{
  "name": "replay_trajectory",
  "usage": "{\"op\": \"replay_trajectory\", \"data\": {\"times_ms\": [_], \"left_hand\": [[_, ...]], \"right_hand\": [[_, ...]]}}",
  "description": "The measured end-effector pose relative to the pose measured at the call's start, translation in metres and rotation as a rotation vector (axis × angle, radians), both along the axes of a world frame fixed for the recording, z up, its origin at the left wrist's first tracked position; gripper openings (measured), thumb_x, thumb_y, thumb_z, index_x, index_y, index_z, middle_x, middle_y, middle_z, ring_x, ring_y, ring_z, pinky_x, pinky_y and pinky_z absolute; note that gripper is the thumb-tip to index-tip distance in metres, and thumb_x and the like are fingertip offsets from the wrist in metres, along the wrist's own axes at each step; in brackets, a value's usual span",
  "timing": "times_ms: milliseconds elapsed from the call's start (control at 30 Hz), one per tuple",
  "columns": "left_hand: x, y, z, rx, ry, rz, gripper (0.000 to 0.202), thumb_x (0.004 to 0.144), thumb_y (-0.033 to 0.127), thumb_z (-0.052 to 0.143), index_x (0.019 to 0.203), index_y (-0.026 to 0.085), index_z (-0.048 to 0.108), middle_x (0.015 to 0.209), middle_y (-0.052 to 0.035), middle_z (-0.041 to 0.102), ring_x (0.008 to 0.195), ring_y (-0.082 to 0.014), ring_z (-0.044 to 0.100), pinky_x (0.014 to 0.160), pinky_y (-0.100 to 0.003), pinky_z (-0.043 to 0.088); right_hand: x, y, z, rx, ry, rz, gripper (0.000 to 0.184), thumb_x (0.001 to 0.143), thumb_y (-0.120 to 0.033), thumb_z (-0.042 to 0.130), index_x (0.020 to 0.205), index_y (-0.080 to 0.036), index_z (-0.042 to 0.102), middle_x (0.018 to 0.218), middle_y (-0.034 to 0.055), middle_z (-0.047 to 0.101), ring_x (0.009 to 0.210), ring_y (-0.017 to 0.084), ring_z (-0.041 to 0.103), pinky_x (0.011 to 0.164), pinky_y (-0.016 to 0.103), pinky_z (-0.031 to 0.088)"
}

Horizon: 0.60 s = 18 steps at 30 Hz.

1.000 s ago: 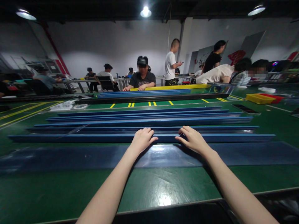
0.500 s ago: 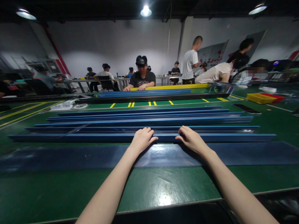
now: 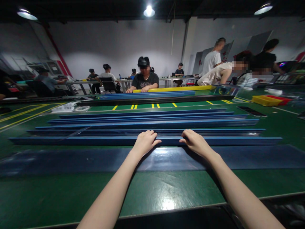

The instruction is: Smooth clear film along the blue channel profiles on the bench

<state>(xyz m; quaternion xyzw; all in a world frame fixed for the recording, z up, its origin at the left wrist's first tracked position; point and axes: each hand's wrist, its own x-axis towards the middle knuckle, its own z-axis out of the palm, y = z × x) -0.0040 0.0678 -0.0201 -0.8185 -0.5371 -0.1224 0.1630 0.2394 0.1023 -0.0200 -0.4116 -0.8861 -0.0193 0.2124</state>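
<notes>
My left hand point(image 3: 147, 141) and my right hand point(image 3: 192, 141) are closed over the nearest long blue channel strip point(image 3: 71, 141), a short way apart near its middle. The thumbs lie on its near side and the fingers curl over the top, their tips hidden. The strip lies across the green table point(image 3: 166, 187). On my side of it a flat, see-through plastic sheet point(image 3: 114, 159) is spread under my wrists. Several more blue strips point(image 3: 147, 123) run parallel just beyond my hands.
Farther off lie a black strip point(image 3: 157, 100) and a yellow strip point(image 3: 176, 89), where a co-worker point(image 3: 145, 81) rests both hands. At right are a phone point(image 3: 251, 111), a yellow tray point(image 3: 265, 100) and a red tray point(image 3: 278, 99). Other people sit and stand behind.
My hands and the blue strips have barely moved. In the background at right, the standing people have shifted to the right, and the leaning person has moved slightly.
</notes>
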Motion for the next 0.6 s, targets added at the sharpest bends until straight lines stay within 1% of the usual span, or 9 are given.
{"op": "replay_trajectory", "data": {"times_ms": [167, 300, 600], "left_hand": [[0.0, -0.001, 0.001, 0.019, -0.005, -0.007, 0.027, 0.083, 0.043, 0.046, 0.084, 0.018, 0.054, 0.087, -0.0023, 0.059, 0.083, -0.0172, 0.054, 0.07, -0.027, 0.038], [0.002, -0.002, 0.003, 0.041, -0.015, -0.017, 0.027, 0.082, 0.044, 0.049, 0.084, 0.018, 0.053, 0.087, -0.0021, 0.06, 0.084, -0.0171, 0.053, 0.071, -0.028, 0.037], [0.004, -0.002, 0.003, 0.058, 0.0, -0.039, 0.029, 0.081, 0.046, 0.049, 0.085, 0.018, 0.053, 0.088, -0.002, 0.059, 0.084, -0.0172, 0.052, 0.071, -0.028, 0.035]], "right_hand": [[0.0, -0.001, 0.003, 0.041, -0.064, -0.011, 0.015, 0.084, -0.031, 0.042, 0.079, -0.019, 0.049, 0.08, 0.0061, 0.056, 0.073, 0.016, 0.051, 0.062, 0.025, 0.036], [0.002, -0.002, 0.006, 0.039, -0.099, -0.054, 0.013, 0.083, -0.03, 0.043, 0.078, -0.019, 0.049, 0.08, 0.0055, 0.056, 0.073, 0.016, 0.051, 0.06, 0.024, 0.035], [0.03, -0.001, 0.006, 0.047, -0.095, -0.156, 0.016, 0.08, -0.033, 0.044, 0.072, -0.021, 0.047, 0.075, 0.003, 0.056, 0.067, 0.015, 0.051, 0.057, 0.024, 0.033]]}}
